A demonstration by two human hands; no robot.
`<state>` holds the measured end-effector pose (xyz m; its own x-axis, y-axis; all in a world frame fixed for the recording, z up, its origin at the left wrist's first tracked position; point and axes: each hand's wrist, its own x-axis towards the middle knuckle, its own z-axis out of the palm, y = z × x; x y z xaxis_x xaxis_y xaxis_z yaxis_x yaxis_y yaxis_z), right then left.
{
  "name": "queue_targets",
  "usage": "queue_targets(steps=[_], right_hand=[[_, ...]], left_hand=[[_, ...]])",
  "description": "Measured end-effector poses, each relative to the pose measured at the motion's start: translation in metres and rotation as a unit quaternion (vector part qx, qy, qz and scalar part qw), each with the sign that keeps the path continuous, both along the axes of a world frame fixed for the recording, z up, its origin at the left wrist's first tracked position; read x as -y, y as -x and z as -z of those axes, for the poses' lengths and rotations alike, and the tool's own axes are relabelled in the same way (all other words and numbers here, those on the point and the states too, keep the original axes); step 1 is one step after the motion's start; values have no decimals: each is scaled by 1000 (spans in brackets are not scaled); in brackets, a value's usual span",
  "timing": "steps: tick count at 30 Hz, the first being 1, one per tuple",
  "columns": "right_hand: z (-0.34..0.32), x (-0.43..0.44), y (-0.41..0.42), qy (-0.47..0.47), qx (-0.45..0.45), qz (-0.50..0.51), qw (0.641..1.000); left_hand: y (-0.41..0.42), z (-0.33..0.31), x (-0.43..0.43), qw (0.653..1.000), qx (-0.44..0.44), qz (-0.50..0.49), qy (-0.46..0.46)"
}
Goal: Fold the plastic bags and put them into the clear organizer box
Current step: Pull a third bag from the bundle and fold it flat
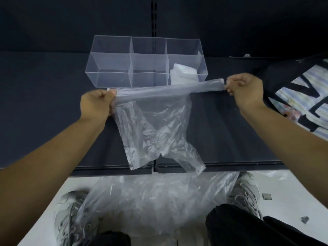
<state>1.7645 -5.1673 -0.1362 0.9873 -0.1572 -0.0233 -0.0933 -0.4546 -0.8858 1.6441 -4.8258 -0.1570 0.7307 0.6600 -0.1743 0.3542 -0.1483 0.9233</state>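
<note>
- Nearest me, down below my hands, a loose heap of clear plastic bags (156, 197) lies on the pale floor between my grey shoes (71, 215).
- The plastic bag (154, 125) I'm working on is thin, see-through and heavily creased. Its top edge is rolled into a narrow, taut band stretched between my two hands, and the rest hangs from it in a crumpled sheet. The lower end, with two uneven tails, drapes over the front edge of the dark shelf (44, 103).
- My left hand (96, 103) has its fingers curled tight, gripping the left end of the band.
- My right hand (245, 91) is closed too, pinching the right end a little higher and farther out.
- Just beyond my fingers, between both hands, sits the clear organizer box (145, 63), split into compartments. A folded white-ish bag (184, 73) lies in its right-end compartment, close to my right fingers.
- Right of my right hand rests a black-and-white printed bag (301, 96).
</note>
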Motion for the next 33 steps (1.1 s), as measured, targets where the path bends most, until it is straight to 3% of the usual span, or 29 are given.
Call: queue_targets(steps=[3,6,10,13,17,22,28,31,33], right_hand=[[10,8,8,18,-52,2,998],[11,9,47,-3,-104,-36,994],[-10,13,133,-29,-185,-212,959],[-16,10,168,19,-231,-311,922],[-17,-1,173,26,-226,-265,937],[-16,4,172,12,-236,-247,940],[-10,26,148,-101,-257,-127,953],[-7,47,128,-57,-232,-116,964],[-4,59,121,33,-207,-152,966]], left_hand=[[10,2,-4,999,-27,0,38],[36,-6,-3,980,-20,6,197],[93,-12,17,939,-66,-14,337],[125,-15,42,910,-117,48,395],[133,-17,66,901,-171,114,383],[131,-15,71,904,-186,99,372],[133,-14,59,923,-196,74,322],[133,-14,41,942,-197,77,262],[134,-13,30,948,-201,86,231]])
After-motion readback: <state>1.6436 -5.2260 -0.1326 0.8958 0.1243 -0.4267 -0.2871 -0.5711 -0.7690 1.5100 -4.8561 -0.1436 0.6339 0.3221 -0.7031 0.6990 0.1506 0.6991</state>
